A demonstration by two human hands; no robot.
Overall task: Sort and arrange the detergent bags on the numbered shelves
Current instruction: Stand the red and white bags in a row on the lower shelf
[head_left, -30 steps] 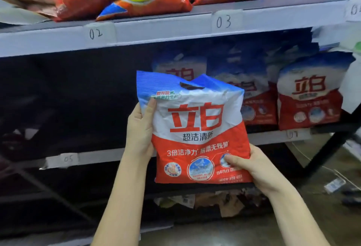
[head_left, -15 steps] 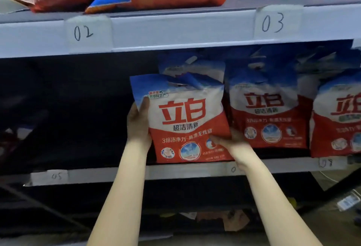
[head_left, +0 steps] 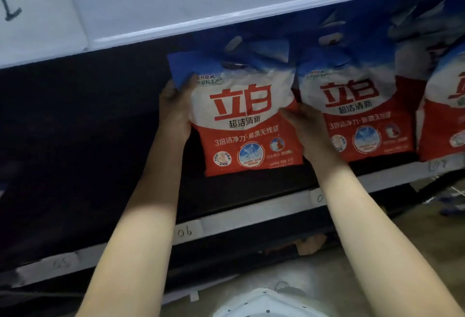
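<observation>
A blue, white and red detergent bag [head_left: 247,118] stands upright on the lower shelf [head_left: 251,213], above the label 06 [head_left: 185,231]. My left hand [head_left: 176,110] grips its left edge with the thumb over the blue top corner. My right hand [head_left: 305,128] holds its right edge, fingers curled round the side. A matching bag [head_left: 357,113] stands directly to the right, touching it, and a third bag [head_left: 442,118] shows at the frame's right edge.
The upper shelf's white front edge [head_left: 201,2] runs overhead, close to the bag tops. The shelf space left of the held bag is dark. Labels 05 [head_left: 60,264] and another number [head_left: 319,197] mark the lower rail. Torn cardboard [head_left: 309,243] lies beneath.
Both hands carried the bag up and into the lower shelf, setting it beside the row of matching bags. The camera moved in closer, so the orange bags on top left the view.
</observation>
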